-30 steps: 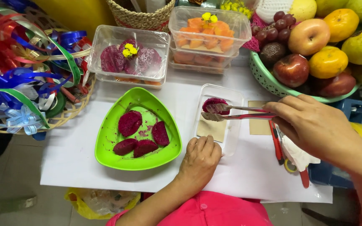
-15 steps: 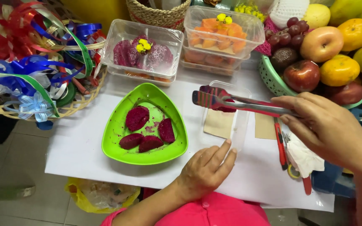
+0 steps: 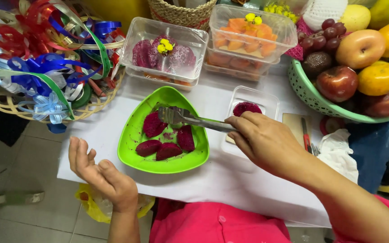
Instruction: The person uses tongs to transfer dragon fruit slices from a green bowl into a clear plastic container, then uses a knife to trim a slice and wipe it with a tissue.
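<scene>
My right hand (image 3: 266, 144) grips metal tongs (image 3: 190, 119) whose tips hang over a green triangular plate (image 3: 133, 130). Several magenta dragon fruit slices (image 3: 165, 139) lie on that plate. One more magenta slice (image 3: 246, 108) sits in an open clear plastic container (image 3: 266, 101) just behind my right hand. My left hand (image 3: 102, 175) hovers empty at the table's front left edge, fingers loosely apart, palm turned inward, touching nothing.
Two lidded clear boxes stand behind: one with dragon fruit (image 3: 167, 54), one with orange fruit (image 3: 251, 33). A green fruit basket (image 3: 311, 94) is on the right, a wicker basket of ribbons (image 3: 37, 67) on the left. A knife (image 3: 306, 132) lies at the right.
My right hand swung the tongs left from over the clear container, leaving a slice there, to above the green plate. My left hand slid left off the table middle to the front edge.
</scene>
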